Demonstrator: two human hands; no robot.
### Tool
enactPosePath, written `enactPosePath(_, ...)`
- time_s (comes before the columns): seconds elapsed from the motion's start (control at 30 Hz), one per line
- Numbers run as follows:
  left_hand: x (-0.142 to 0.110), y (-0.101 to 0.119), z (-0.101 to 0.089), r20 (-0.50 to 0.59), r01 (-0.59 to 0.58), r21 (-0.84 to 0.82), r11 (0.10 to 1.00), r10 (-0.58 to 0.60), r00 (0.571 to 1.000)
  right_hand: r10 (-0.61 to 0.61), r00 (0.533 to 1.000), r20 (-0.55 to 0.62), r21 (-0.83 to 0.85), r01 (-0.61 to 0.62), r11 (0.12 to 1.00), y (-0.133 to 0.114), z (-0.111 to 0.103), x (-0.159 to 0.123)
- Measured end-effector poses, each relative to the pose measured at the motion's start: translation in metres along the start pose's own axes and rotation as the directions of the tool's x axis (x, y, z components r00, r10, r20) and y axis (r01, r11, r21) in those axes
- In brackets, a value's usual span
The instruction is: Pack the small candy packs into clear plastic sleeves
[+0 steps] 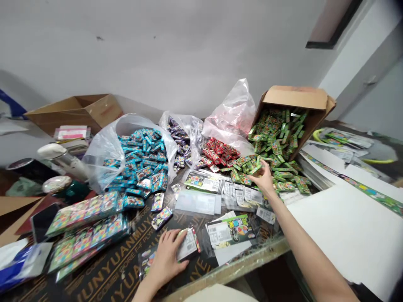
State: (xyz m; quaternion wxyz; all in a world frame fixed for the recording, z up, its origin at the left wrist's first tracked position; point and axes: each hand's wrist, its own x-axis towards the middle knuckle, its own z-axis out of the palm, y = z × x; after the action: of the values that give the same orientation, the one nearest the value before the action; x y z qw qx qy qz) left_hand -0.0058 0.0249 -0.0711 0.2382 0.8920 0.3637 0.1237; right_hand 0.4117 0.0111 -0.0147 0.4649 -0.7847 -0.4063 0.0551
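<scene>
My left hand rests on a clear-wrapped printed packet on the dark board, fingers and thumb around its middle; a red edge shows at the packet's right end. At the loose green heap, my right hand pinches a small green candy box between thumb and fingers. More green boxes spill from a tipped carton. Beside them lie red boxes. A flat printed card sleeve lies between my hands. Two purple boxes are just beyond my left hand.
A plastic bag of blue boxes stands at left. Filled multicolour packs are stacked in front, near bottles. Clear sleeves lie mid-table. White sheets cover the right side. The table's front edge is close.
</scene>
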Motion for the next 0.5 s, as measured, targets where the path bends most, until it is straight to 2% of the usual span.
enactPosePath(0.03, 0.001, 0.012, -0.004, -0.015, 0.022, -0.076, 0.997, -0.023, 1.000, -0.065, 0.988, 0.138, 0.225, 0.033, 0.974, -0.017, 0.009, -0.020)
enactPosePath(0.07, 0.004, 0.026, -0.007, -0.031, 0.050, -0.196, 0.979, -0.057, 0.998, -0.145, 0.953, 0.265, 0.417, 0.022, 0.909, -0.034, 0.020, -0.043)
enactPosePath(0.1, 0.008, 0.041, -0.011, -0.036, 0.090, -0.358, 0.929, -0.110, 0.993, -0.221, 0.904, 0.365, 0.552, -0.020, 0.833, -0.051, 0.031, -0.067)
enactPosePath(0.13, 0.014, 0.054, -0.013, -0.006, 0.148, -0.545, 0.826, -0.180, 0.984, -0.279, 0.855, 0.436, 0.641, -0.077, 0.764, -0.066, 0.041, -0.092)
enactPosePath(0.17, 0.019, 0.066, -0.015, 0.065, 0.226, -0.729, 0.646, -0.262, 0.963, -0.327, 0.807, 0.491, 0.694, -0.136, 0.707, -0.079, 0.051, -0.115)
enactPosePath(0.2, 0.024, 0.074, -0.016, 0.187, 0.293, -0.863, 0.412, -0.279, 0.942, -0.362, 0.766, 0.532, 0.720, -0.184, 0.669, -0.090, 0.059, -0.136)
enactPosePath(0.23, 0.027, 0.080, -0.016, 0.278, 0.335, -0.921, 0.199, -0.266, 0.923, -0.387, 0.734, 0.558, 0.730, -0.213, 0.649, -0.097, 0.065, -0.153)
enactPosePath(0.27, 0.029, 0.082, -0.017, 0.325, 0.353, -0.935, 0.046, -0.293, 0.899, -0.406, 0.711, 0.574, 0.729, -0.217, 0.649, -0.101, 0.069, -0.166)
enactPosePath(0.3, 0.028, 0.082, -0.017, 0.350, 0.354, -0.934, -0.048, -0.320, 0.880, -0.420, 0.699, 0.579, 0.719, -0.194, 0.668, -0.102, 0.072, -0.175)
enactPosePath(0.33, 0.026, 0.080, -0.016, 0.346, 0.343, -0.936, -0.078, -0.367, 0.863, -0.431, 0.692, 0.579, 0.698, -0.148, 0.700, -0.102, 0.073, -0.180)
enactPosePath(0.37, 0.022, 0.076, -0.016, 0.323, 0.329, -0.942, -0.060, -0.420, 0.848, -0.442, 0.685, 0.580, 0.666, -0.086, 0.741, -0.101, 0.074, -0.183)
enactPosePath(0.43, 0.013, 0.068, -0.015, 0.262, 0.323, -0.945, 0.048, -0.477, 0.839, -0.460, 0.657, 0.597, 0.578, 0.046, 0.815, -0.098, 0.071, -0.184)
enactPosePath(0.5, 0.004, 0.059, -0.014, 0.217, 0.335, -0.920, 0.205, -0.448, 0.867, -0.475, 0.618, 0.627, 0.497, 0.153, 0.854, -0.094, 0.067, -0.183)
